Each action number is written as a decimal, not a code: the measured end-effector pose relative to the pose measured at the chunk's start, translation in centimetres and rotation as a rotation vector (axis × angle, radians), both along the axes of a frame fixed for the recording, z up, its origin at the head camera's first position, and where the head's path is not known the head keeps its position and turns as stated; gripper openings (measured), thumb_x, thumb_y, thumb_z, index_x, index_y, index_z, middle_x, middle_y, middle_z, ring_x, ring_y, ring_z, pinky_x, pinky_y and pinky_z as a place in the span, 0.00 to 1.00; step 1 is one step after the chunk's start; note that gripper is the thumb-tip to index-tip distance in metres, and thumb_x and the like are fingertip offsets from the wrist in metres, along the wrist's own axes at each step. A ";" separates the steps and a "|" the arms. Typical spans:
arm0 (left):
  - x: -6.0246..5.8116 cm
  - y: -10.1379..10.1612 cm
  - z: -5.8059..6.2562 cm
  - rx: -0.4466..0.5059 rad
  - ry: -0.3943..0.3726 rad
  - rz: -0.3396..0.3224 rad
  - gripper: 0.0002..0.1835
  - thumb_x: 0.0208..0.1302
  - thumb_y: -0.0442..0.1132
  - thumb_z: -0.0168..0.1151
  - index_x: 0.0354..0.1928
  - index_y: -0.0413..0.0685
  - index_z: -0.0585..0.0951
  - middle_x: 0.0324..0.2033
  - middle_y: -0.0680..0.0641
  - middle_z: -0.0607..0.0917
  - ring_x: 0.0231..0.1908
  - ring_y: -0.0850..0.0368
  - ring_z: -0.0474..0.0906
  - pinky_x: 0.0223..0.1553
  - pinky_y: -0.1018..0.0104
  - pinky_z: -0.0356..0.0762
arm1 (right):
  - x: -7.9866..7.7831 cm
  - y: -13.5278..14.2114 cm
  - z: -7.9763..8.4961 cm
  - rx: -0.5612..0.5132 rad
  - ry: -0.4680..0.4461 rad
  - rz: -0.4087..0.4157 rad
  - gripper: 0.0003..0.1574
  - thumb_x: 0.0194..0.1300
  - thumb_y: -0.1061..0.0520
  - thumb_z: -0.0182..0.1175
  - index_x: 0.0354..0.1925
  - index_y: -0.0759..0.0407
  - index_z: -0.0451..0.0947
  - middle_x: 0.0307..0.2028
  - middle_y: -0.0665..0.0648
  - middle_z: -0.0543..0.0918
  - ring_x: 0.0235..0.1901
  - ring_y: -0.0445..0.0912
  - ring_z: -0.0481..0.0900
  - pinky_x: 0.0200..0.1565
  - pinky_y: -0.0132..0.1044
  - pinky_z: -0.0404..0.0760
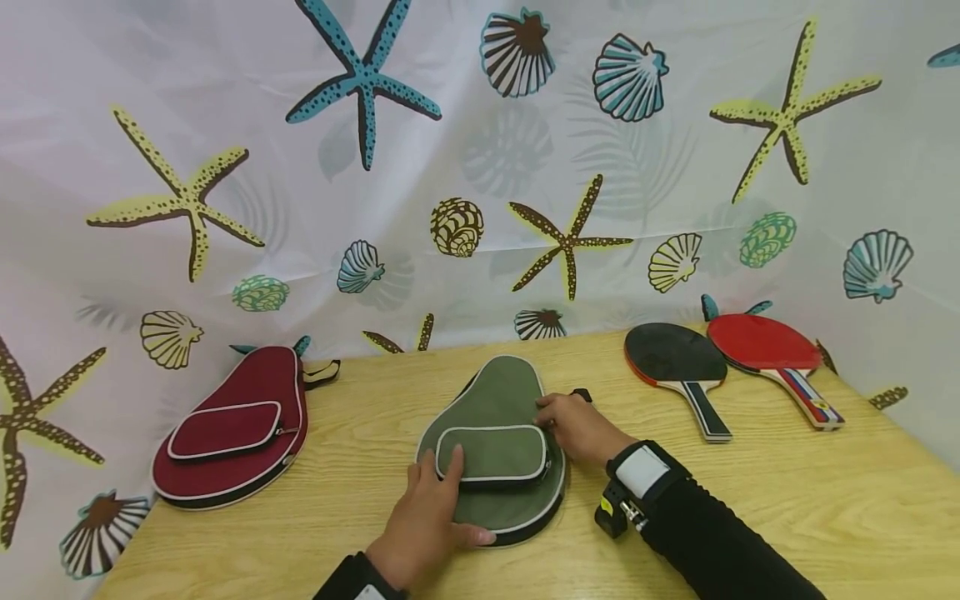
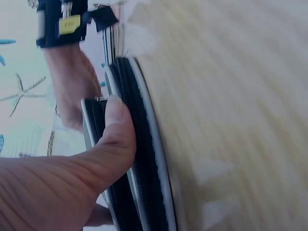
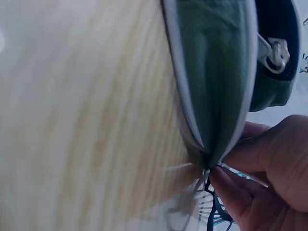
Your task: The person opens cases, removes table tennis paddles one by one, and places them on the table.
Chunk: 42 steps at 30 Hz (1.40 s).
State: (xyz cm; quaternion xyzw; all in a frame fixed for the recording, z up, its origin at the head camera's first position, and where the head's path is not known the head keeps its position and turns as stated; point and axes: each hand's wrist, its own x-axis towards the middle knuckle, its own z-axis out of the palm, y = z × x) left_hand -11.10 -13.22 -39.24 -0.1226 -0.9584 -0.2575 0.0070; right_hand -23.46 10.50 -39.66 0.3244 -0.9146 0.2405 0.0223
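Observation:
A green table tennis paddle case with white piping lies flat on the table, its front pocket facing up. My left hand rests on its lower left, fingers spread over the pocket's edge. The left thumb presses the black zippered side in the left wrist view. At the case's right edge, my right hand pinches the border between thumb and fingers; the exact bit pinched is hidden. The right wrist view shows the pinch below the pocket's metal zipper pull, where two lines of white piping meet.
A maroon paddle case with a black wrist loop lies at the left. Toward the back right are a black paddle and a red paddle. A patterned curtain hangs behind the wooden table.

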 end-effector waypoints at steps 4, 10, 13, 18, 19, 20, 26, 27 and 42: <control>0.0 1.0 -0.1 -0.025 -0.035 0.013 0.60 0.46 0.56 0.80 0.72 0.27 0.61 0.65 0.14 0.58 0.67 0.19 0.55 0.56 0.36 0.73 | -0.5 0.0 -0.2 -0.009 0.020 -0.006 0.16 0.63 0.77 0.58 0.42 0.66 0.89 0.56 0.72 0.81 0.56 0.65 0.80 0.54 0.52 0.80; 0.1 1.9 0.0 -0.103 0.001 0.016 0.59 0.46 0.58 0.79 0.69 0.22 0.64 0.59 0.11 0.63 0.63 0.16 0.59 0.54 0.37 0.75 | -0.8 0.1 -0.3 -0.025 0.012 0.001 0.15 0.66 0.75 0.58 0.42 0.66 0.88 0.56 0.70 0.81 0.56 0.64 0.80 0.55 0.52 0.80; 0.0 1.9 -0.1 -0.121 0.010 0.020 0.59 0.45 0.59 0.79 0.68 0.22 0.65 0.57 0.11 0.65 0.62 0.17 0.60 0.53 0.39 0.76 | -0.6 0.3 -0.3 -0.034 0.012 0.029 0.14 0.66 0.74 0.57 0.44 0.67 0.87 0.57 0.71 0.81 0.57 0.65 0.80 0.56 0.53 0.79; 0.1 1.9 -0.5 -0.140 0.041 0.019 0.59 0.44 0.59 0.79 0.67 0.21 0.66 0.53 0.12 0.68 0.58 0.20 0.63 0.49 0.42 0.79 | 0.4 0.9 -0.2 -0.021 -0.039 0.082 0.15 0.70 0.72 0.56 0.52 0.68 0.82 0.59 0.71 0.79 0.60 0.65 0.77 0.59 0.53 0.76; 0.1 1.9 -0.6 -0.143 0.051 0.018 0.59 0.44 0.60 0.79 0.67 0.21 0.66 0.52 0.12 0.69 0.57 0.21 0.64 0.48 0.42 0.79 | 0.8 1.1 -0.1 -0.022 -0.051 0.081 0.16 0.70 0.71 0.56 0.54 0.68 0.81 0.59 0.71 0.79 0.60 0.65 0.77 0.59 0.53 0.76; 0.1 2.0 -0.6 -0.147 0.059 0.018 0.59 0.44 0.60 0.79 0.67 0.21 0.66 0.52 0.12 0.70 0.57 0.22 0.64 0.48 0.43 0.80 | 1.2 1.3 0.2 -0.035 -0.074 0.070 0.17 0.71 0.70 0.56 0.56 0.69 0.79 0.59 0.70 0.79 0.61 0.64 0.76 0.59 0.54 0.75; -0.1 2.3 -0.5 -0.182 0.083 0.032 0.59 0.44 0.62 0.78 0.66 0.20 0.67 0.50 0.13 0.72 0.55 0.23 0.67 0.47 0.44 0.81 | 4.2 1.7 1.8 -0.163 -0.187 0.081 0.35 0.75 0.53 0.59 0.72 0.66 0.63 0.69 0.74 0.65 0.69 0.69 0.64 0.63 0.64 0.67; -0.1 2.3 -0.4 -0.184 0.081 0.036 0.59 0.44 0.62 0.78 0.66 0.20 0.67 0.51 0.13 0.72 0.56 0.23 0.67 0.47 0.44 0.81 | 4.7 1.6 1.9 -0.162 -0.220 0.103 0.41 0.73 0.49 0.61 0.74 0.64 0.60 0.71 0.75 0.60 0.70 0.70 0.60 0.63 0.66 0.66; -0.7 2.5 -0.4 -0.169 0.105 0.072 0.59 0.44 0.63 0.78 0.67 0.22 0.67 0.53 0.14 0.71 0.58 0.23 0.67 0.53 0.42 0.78 | 5.9 0.6 0.6 0.009 -0.238 0.104 0.67 0.49 0.42 0.80 0.78 0.51 0.53 0.65 0.75 0.61 0.64 0.63 0.65 0.57 0.59 0.73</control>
